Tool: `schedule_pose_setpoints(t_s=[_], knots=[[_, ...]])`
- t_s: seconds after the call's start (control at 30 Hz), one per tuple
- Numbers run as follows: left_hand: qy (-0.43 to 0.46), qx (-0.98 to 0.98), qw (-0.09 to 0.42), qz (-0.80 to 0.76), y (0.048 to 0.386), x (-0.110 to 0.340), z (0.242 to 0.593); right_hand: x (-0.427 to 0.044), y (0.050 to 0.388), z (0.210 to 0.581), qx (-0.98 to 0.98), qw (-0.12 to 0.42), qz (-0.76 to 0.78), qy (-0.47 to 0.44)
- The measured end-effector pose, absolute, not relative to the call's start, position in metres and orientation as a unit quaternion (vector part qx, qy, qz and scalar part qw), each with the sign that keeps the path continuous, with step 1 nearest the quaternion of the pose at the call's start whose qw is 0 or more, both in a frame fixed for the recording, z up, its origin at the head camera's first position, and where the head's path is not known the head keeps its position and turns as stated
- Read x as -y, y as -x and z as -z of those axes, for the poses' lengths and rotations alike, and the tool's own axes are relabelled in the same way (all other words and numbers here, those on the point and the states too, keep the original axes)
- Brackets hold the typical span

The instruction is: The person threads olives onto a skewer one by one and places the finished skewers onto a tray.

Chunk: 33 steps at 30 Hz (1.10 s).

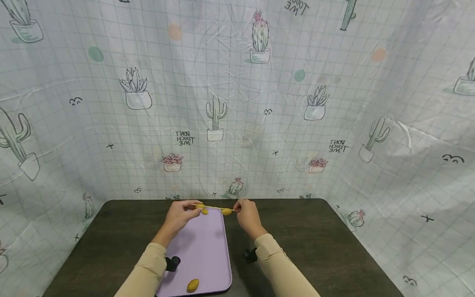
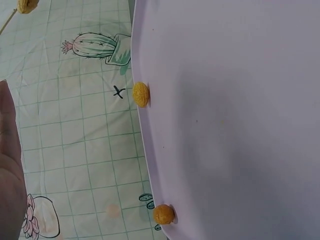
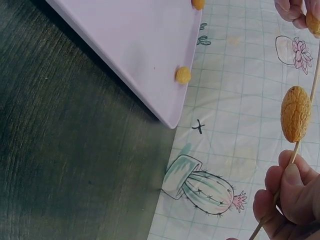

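Note:
A thin wooden skewer [image 3: 315,85] runs between the two hands above the far end of a lilac tray [image 1: 208,247]. One wrinkled yellow oval piece [image 3: 295,114] sits on the skewer just beyond my right hand [image 1: 248,217], whose thumb and fingers pinch the stick. At the other end my left hand [image 1: 180,215] holds a second yellow piece [image 3: 313,24] between its fingers, by the skewer. How far that piece is pierced, I cannot tell. In the left wrist view only the edge of the left hand shows.
Two more yellow pieces, one oval [image 2: 141,94] and one rounder-looking [image 2: 164,214], lie along the tray's far rim. Another yellow piece [image 1: 193,285] lies at its near end. The tray stands on a dark wooden table [image 1: 297,247], with a cactus-print curtain [image 1: 237,123] behind.

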<state>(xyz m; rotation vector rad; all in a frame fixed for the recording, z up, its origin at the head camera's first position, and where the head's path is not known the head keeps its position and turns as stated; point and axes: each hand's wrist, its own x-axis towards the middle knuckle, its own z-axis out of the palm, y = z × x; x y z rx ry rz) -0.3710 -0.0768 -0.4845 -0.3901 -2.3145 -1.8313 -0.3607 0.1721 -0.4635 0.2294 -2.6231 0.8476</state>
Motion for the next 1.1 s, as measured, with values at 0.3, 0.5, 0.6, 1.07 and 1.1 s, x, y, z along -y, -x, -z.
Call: schedule_pose_setpoints(t_s=[0.3, 0.5, 0.6, 1.07, 1.1], knots=[[0.123, 0.784, 0.08, 0.604, 0.3693, 0.0732, 0.4831, -0.1732, 0.3603, 0.4623, 0.932, 0.191, -0.296, -0.088], [0.122, 0.777, 0.077, 0.612, 0.3706, 0.0722, 0.4824, -0.1709, 0.3618, 0.46, 0.931, 0.199, -0.291, -0.091], [0.125, 0.771, 0.07, 0.62, 0.3702, 0.0721, 0.4828, -0.1702, 0.3624, 0.4598, 0.931, 0.203, -0.288, -0.092], [0.133, 0.757, 0.055, 0.638, 0.3672, 0.0689, 0.4876, -0.1667, 0.3593, 0.4635, 0.931, 0.193, -0.294, -0.096], [0.135, 0.753, 0.051, 0.642, 0.3676, 0.0684, 0.4883, -0.1666, 0.3594, 0.4636, 0.931, 0.192, -0.294, -0.096]])
